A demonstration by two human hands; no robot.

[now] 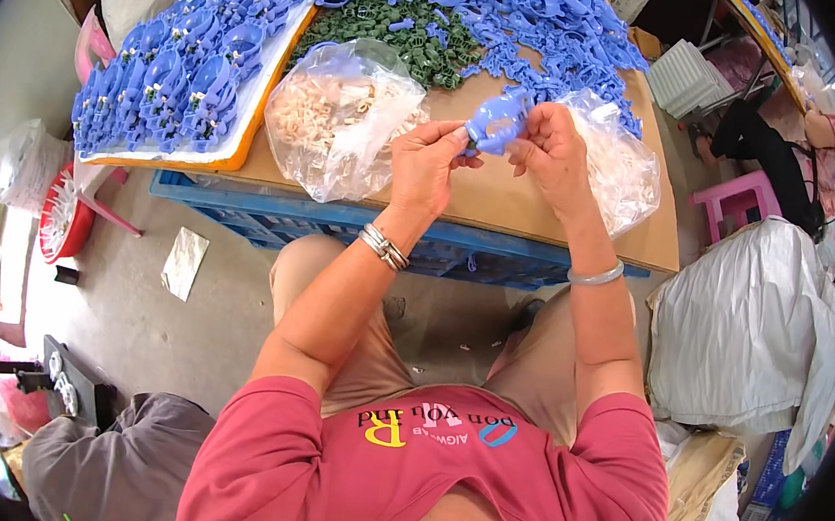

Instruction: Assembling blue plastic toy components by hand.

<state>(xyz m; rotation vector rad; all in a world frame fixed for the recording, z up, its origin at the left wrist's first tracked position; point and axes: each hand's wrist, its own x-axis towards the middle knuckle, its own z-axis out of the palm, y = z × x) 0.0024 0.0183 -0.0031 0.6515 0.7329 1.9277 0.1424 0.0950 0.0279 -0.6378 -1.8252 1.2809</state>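
Observation:
Both hands meet over the near middle of the table around a blue plastic part with a large round opening. My left hand pinches its left end, with something dark green just visible at the thumb tip. On the other side, my right hand has its fingers closed at the right edge of the same part. Just left of my left hand sits a clear plastic bag of small cream-coloured pieces. Another clear bag with pale pieces lies right beside my right hand.
Green plastic pieces and a wide heap of blue parts cover the table's far side. An orange-edged board at left carries rows of blue assemblies. Blue crates stand under the tabletop. White sacking and a pink stool are at right.

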